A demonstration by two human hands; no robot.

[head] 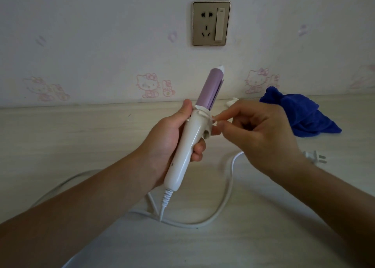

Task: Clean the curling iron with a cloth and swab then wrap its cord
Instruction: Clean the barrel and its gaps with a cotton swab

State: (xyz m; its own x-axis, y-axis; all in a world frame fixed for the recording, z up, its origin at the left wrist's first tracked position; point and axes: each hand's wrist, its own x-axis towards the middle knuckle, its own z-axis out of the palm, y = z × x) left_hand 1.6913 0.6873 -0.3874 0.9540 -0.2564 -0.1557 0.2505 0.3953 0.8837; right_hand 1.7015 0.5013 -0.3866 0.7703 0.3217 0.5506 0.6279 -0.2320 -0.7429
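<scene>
1. Two hands meet above the middle of the desk [81, 137], a pale wood-grain top that runs back to a wall papered with pink cartoon cats.
2. Toward the left edge, the white cord [227, 194] lies in a loop on the desk. It passes under the left forearm, sweeps along the front and curves up on the right.
3. The left hand [172, 137] has its fingers curled round the white handle, thumb lying up beside the collar.
4. That hand holds the curling iron [190, 141] clear of the desk. It is tilted, with its lilac barrel and white tip pointing up toward the wall.
5. Above it on the wall sits a bronze-coloured socket [211, 23], with a rocker switch at its right side.
6. At the iron's collar is a small white swab [215, 122]; little of it shows.
7. The right hand [261, 133] pinches the swab between thumb and forefinger, its other fingers curled in.
8. A small white scrap [231, 101] lies at the far edge; what it is cannot be told.
9. A crumpled blue cloth [300, 113] rests toward the far right corner.
10. The plug [316, 157] lies near the right edge, prongs pointing right, just beyond the right wrist.
</scene>
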